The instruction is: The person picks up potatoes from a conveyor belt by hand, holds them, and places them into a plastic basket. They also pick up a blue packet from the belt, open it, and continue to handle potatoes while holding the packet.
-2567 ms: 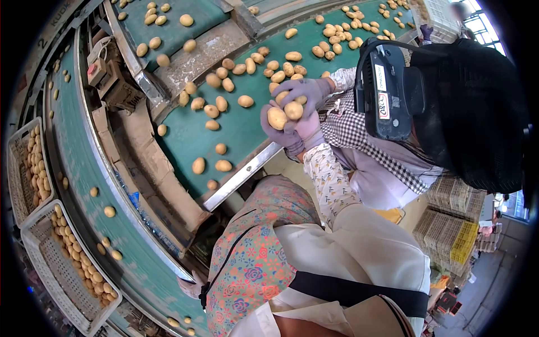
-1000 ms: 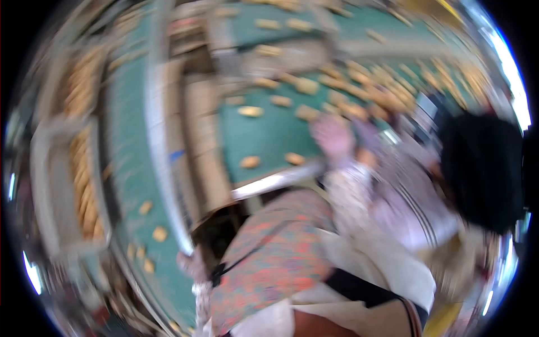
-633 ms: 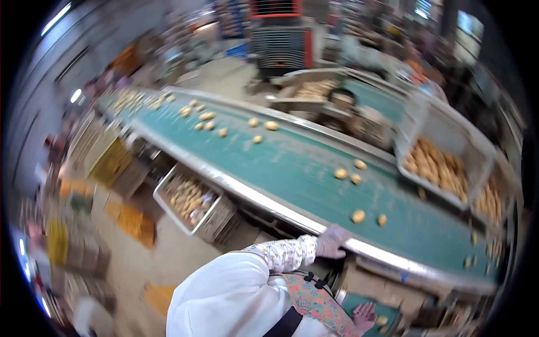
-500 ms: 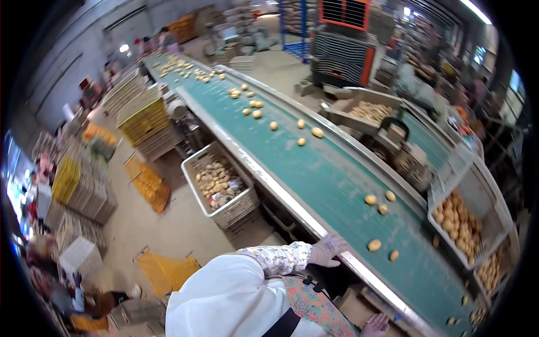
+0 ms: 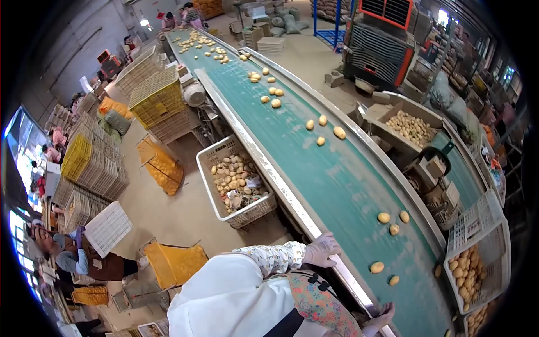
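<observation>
Pale-gloved, my left hand [image 5: 322,250] rests on the metal side rail [image 5: 292,210] of a green conveyor belt [image 5: 337,168], its fingers lying over the edge and no object in it. Farther down the same rail, near the bottom of the view, my right hand [image 5: 380,319] touches the edge with its fingers extended. Potatoes lie scattered on the belt; the nearest are a larger potato [image 5: 377,267] and a smaller potato [image 5: 394,280], both beyond my hands and touched by neither.
A white crate [image 5: 238,216] of potatoes and scraps stands beside the belt at left. Across the belt is another potato crate [image 5: 480,292]. Orange sacks [image 5: 177,267] and stacked yellow crates [image 5: 157,98] are at left. A co-worker [image 5: 95,258] holds a white crate at lower left.
The view has shifted, and most surroundings appear lower or farther right. My right hand has come up onto the rail. My left hand stays on it. The co-worker's white crate is now raised and tilted.
</observation>
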Action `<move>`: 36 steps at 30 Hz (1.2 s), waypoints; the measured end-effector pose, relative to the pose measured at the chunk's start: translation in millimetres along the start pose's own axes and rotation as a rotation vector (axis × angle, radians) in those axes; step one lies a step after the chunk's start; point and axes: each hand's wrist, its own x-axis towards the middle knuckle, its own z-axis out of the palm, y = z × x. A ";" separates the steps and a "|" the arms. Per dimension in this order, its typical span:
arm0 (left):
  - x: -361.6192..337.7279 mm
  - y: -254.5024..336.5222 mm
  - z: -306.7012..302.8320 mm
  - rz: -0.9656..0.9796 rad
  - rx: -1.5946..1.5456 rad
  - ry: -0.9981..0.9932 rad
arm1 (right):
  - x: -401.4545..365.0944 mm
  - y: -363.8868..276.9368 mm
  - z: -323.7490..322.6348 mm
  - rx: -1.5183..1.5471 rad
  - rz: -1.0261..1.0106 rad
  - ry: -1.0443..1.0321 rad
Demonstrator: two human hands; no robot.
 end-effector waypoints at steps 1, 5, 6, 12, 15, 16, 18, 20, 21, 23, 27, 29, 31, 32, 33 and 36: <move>1.9 -3.0 2.8 0.010 -0.008 0.007 | -1.1 -2.3 -6.3 0.019 0.073 -0.016; 5.5 -2.6 3.4 0.015 -0.025 -0.006 | 55.1 54.6 -79.9 -0.650 -0.445 -0.203; 10.5 -0.6 0.4 0.020 -0.025 -0.023 | 66.3 56.6 -84.7 -0.454 -0.311 -0.249; 35.8 4.4 0.1 -0.028 -0.028 -0.201 | 109.9 70.8 -82.5 0.100 -0.156 0.050; 49.4 6.1 -4.1 -0.071 -0.004 -0.258 | 77.8 46.5 -46.5 0.068 -0.015 0.140; 51.2 12.2 -2.6 -0.113 -0.022 -0.172 | 71.2 38.1 -44.8 0.096 0.013 0.130; 57.3 19.7 -8.2 -0.158 -0.081 -0.073 | 73.6 46.9 -54.5 -0.002 -0.118 0.045; 69.1 16.6 -11.5 -0.210 -0.100 -0.007 | 74.4 52.1 -72.0 -0.527 -0.411 -0.004; 74.5 10.9 -10.9 -0.250 -0.076 0.044 | 80.6 55.2 -78.0 -0.541 -0.464 -0.051; 83.8 -12.1 -9.5 -0.302 -0.037 0.158 | 79.1 50.1 -80.7 -0.270 -0.411 -0.118; 121.5 -68.6 -33.6 -0.467 0.042 0.399 | 69.9 44.1 -79.5 0.179 -0.239 -0.121; 137.4 -110.4 -41.8 -0.642 0.032 0.368 | 64.4 40.3 -76.1 0.287 -0.185 -0.084; 162.0 -132.0 -51.3 -0.698 -0.043 0.450 | 61.2 45.2 -75.2 0.166 -0.274 -0.099; 176.6 -155.6 -54.5 -0.742 -0.054 0.400 | 59.7 47.6 -75.5 0.103 -0.322 -0.094; 187.6 -175.5 -51.7 -0.782 -0.075 0.340 | 57.4 48.4 -75.6 -0.010 -0.379 -0.080; 217.9 -161.6 -28.8 -0.614 0.210 0.212 | 54.8 42.0 -64.6 -0.316 -0.493 -0.018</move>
